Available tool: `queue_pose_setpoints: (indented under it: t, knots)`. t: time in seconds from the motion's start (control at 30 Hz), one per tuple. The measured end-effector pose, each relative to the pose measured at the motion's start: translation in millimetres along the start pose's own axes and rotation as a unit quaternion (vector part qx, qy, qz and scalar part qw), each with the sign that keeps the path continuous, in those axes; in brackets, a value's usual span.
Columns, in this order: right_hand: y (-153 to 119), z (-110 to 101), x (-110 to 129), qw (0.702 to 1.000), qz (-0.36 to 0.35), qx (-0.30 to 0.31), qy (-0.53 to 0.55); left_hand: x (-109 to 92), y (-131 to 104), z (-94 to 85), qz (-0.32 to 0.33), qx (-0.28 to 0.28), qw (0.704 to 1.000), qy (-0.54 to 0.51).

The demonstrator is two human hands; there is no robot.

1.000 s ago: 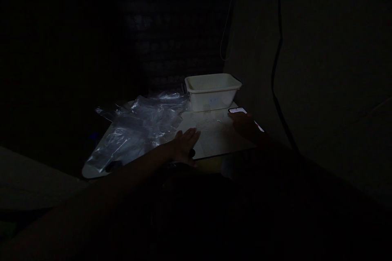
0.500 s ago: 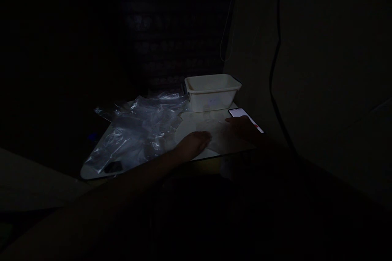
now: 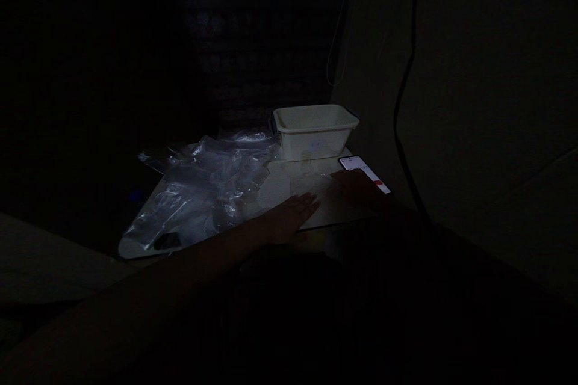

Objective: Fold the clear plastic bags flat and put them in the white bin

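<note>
In dim light my left hand point(image 3: 291, 215) lies spread and flat at the near edge of a small white table point(image 3: 275, 183), its fingertips by a clear plastic bag point(image 3: 311, 183). My right hand point(image 3: 354, 183) is at the right side of that bag, beside a lit phone point(image 3: 382, 183); its fingers look closed on the bag's edge, though the dark hides details. A heap of clear plastic bags point(image 3: 217, 174) covers the table's left part. Behind the single bag stands a white plastic tub point(image 3: 316, 143).
A small dark object point(image 3: 167, 242) rests at the table's near left corner. A black cable point(image 3: 397, 114) hangs along the wall at the right. Something blue point(image 3: 136, 195) shows left of the table.
My left hand has opened from a curled shape and flattened, with its fingers spread. My right hand stays at the bag's right side. The view has shifted slightly.
</note>
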State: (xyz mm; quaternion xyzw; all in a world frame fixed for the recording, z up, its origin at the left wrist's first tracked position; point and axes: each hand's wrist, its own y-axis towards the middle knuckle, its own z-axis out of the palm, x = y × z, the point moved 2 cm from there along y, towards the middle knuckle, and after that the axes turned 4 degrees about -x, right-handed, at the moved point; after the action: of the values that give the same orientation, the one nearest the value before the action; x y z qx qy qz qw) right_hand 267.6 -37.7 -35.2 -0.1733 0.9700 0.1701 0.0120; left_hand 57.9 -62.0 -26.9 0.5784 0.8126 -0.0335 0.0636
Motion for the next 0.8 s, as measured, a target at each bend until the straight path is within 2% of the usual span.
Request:
queue_pose_setpoints:
  t: [0.13,0.23,0.3,0.37,0.47,0.6,0.7,0.8]
  knots:
    - [0,0,0,1.000,0.008,0.000,0.000,-2,7,0.4,-0.013,-0.005,1.000,0.006]
    - [1,3,-1,1.000,0.017,-0.001,0.012,0,11,-8.2,-0.007,-0.040,0.998,-0.049]
    - [2,5,-4,0.999,0.032,-0.014,0.034,7,13,-14.2,-0.039,-0.072,0.991,-0.103]
    - [4,6,-7,0.995,0.057,-0.032,0.077,18,14,-18.7,-0.102,-0.102,0.977,-0.154]
    - [7,6,-8,0.984,0.078,-0.033,0.160,36,16,-24.4,-0.186,-0.169,0.941,-0.225]
    - [11,5,-4,0.975,0.102,-0.026,0.198,54,16,-31.1,-0.236,-0.268,0.873,-0.333]
    - [14,4,0,0.964,0.130,-0.034,0.230,62,14,-32.8,-0.272,-0.302,0.813,-0.417]
    - [16,2,3,0.938,0.178,0.018,0.298,65,13,-32.6,-0.293,-0.323,0.763,-0.477]
